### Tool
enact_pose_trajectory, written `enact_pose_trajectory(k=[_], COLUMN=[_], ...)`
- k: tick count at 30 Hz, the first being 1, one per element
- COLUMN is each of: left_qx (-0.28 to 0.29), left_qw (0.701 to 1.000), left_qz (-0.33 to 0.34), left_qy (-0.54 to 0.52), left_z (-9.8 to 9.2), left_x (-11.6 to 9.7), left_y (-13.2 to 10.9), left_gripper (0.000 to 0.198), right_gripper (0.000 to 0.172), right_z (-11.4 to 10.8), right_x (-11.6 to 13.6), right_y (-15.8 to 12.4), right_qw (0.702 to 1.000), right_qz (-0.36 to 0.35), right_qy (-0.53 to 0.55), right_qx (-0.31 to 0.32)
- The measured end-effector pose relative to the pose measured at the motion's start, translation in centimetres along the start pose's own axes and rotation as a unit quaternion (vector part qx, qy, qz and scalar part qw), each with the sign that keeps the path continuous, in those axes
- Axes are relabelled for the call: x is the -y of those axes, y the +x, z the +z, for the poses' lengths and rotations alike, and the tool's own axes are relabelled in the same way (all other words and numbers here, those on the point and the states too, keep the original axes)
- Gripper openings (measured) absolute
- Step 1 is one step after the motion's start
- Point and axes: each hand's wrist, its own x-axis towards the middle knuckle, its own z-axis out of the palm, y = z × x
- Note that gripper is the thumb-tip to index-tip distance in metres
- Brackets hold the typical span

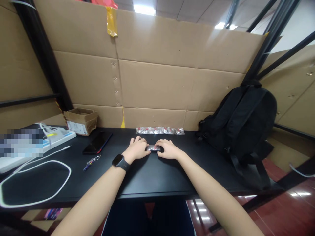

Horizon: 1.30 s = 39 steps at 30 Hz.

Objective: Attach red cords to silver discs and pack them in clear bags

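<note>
Between my two hands, a small dark item with a shiny clear-wrapped middle point(154, 148) lies at the middle of the black table. My left hand point(137, 148), with a dark watch on its wrist, has its thumb and fingers closed on the left end. The right end is gripped by my right hand point(168, 149) in the same way. What the item is cannot be made out. Just beyond my hands, a row of small clear packets with red and silver contents point(159, 130) runs along the back of the table.
A black backpack point(242, 121) leans at the right. At the left are an open cardboard box point(82, 120), a dark phone point(97, 143), keys point(92, 162), a white cable point(70, 172) and a white box point(72, 135). Cardboard walls point(157, 85) rise behind the table.
</note>
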Motion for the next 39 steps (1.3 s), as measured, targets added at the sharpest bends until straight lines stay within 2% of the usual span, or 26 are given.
enact_pose_trajectory(k=[3,7,10,13,17,22,26,28,34,39], left_qx=[-0.005,-0.025,-0.001,-0.003,-0.014,-0.015,-0.017,-0.02,-0.024,-0.03], left_qw=[1.0,0.999,0.998,0.998,0.998,0.997,0.994,0.992,0.987,0.985], left_qz=[0.007,0.041,0.065,0.052,0.042,0.011,-0.011,-0.026,-0.045,-0.042], left_qy=[0.016,0.004,-0.02,-0.033,-0.05,-0.073,-0.106,-0.123,-0.154,-0.163], left_z=[-0.1,0.1,0.3,0.3,0.0,-0.1,0.1,0.3,0.5,0.3], left_x=[-0.1,-0.4,-0.6,-0.7,-0.7,-0.4,-0.2,-0.2,-0.4,-0.4], left_y=[-0.1,0.0,0.1,0.2,0.3,0.6,0.8,0.9,0.9,0.9], left_gripper=[0.034,0.052,0.041,0.031,0.025,0.027,0.024,0.029,0.046,0.046], right_gripper=[0.039,0.044,0.038,0.032,0.026,0.023,0.023,0.025,0.053,0.057], right_z=[0.2,0.4,0.4,0.4,0.4,0.3,0.3,0.5,1.1,0.7], right_x=[-0.3,-0.5,-0.6,-0.7,-0.8,-1.2,-1.8,-2.1,-2.8,-4.5], right_y=[0.0,0.1,0.2,0.3,0.4,0.5,0.5,0.6,0.8,0.8], right_qw=[1.0,1.0,0.999,1.0,0.998,0.99,0.975,0.965,0.93,0.893], right_qz=[-0.003,-0.017,-0.028,-0.019,-0.014,-0.003,0.03,0.051,0.064,0.132], right_qy=[-0.005,0.0,0.012,0.018,0.045,0.12,0.199,0.238,0.355,0.412], right_qx=[0.0,-0.018,-0.015,-0.014,-0.033,-0.072,-0.094,-0.092,-0.07,-0.127])
